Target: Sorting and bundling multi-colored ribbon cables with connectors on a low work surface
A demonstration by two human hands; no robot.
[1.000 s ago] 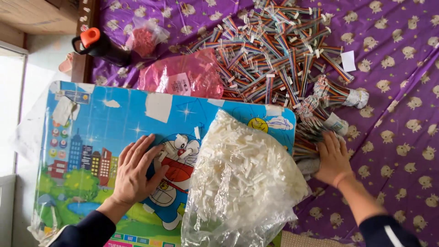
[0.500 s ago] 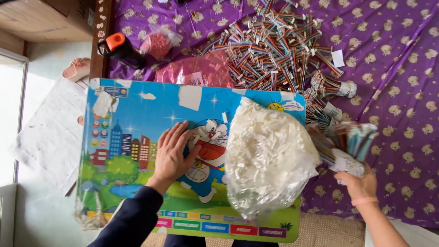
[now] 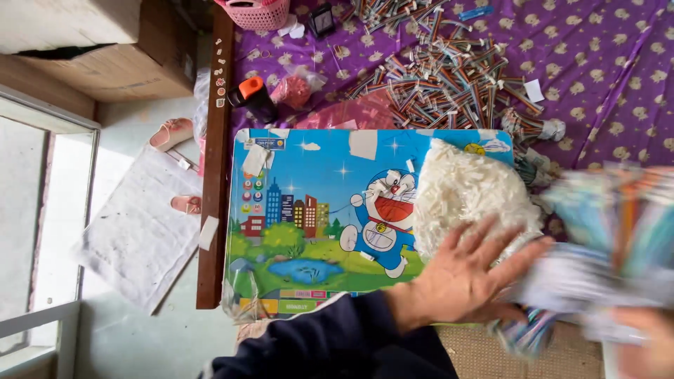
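My left hand (image 3: 472,275) is spread flat, fingers apart, resting against the lower edge of a clear bag of small white parts (image 3: 465,191). That bag lies on a colourful cartoon board (image 3: 309,224). My right hand (image 3: 646,345) is at the lower right, blurred, and holds a bundle of multicoloured ribbon cables (image 3: 611,245) lifted close to the camera. A large heap of the same striped ribbon cables (image 3: 449,77) covers the purple patterned cloth (image 3: 604,91) beyond the board.
A black bottle with an orange cap (image 3: 251,97) and a small bag of red bits (image 3: 293,90) lie near the wooden edge (image 3: 214,175). A pink basket (image 3: 254,11) sits at the top. Cardboard boxes (image 3: 91,49), a grey mat (image 3: 137,231) and slippers are on the floor left.
My left hand slid right, from the cartoon picture to the bag of white parts. My right hand lifted the cable bundle toward the camera. The view tilted, showing more floor.
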